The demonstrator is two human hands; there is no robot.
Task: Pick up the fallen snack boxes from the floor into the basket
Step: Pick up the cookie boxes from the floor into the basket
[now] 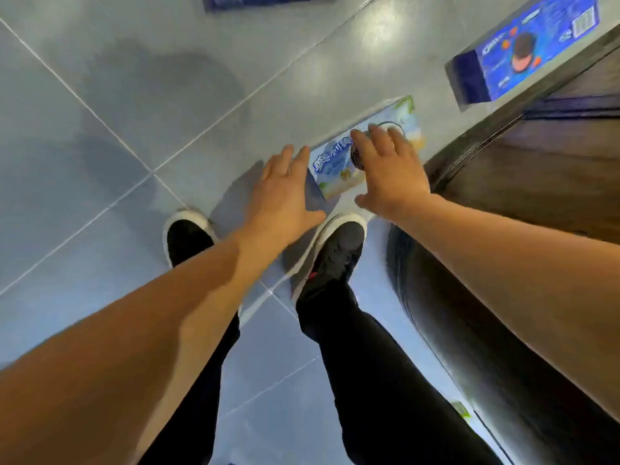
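Reaching down, left hand (280,193) and right hand (389,166) spread, grip empty, flanking pale snack box (339,169)

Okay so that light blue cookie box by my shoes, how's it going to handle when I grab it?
The light blue box looks like thin cardboard, so probably stiff yet crushable. It lies flat on glossy tile, so it may slide before lifting. Both the left hand and right hand are open, suiting an edge grip.

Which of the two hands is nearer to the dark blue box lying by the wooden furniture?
The right hand. It hovers over the light blue box, below-left of the dark blue box; the left hand is farther left.
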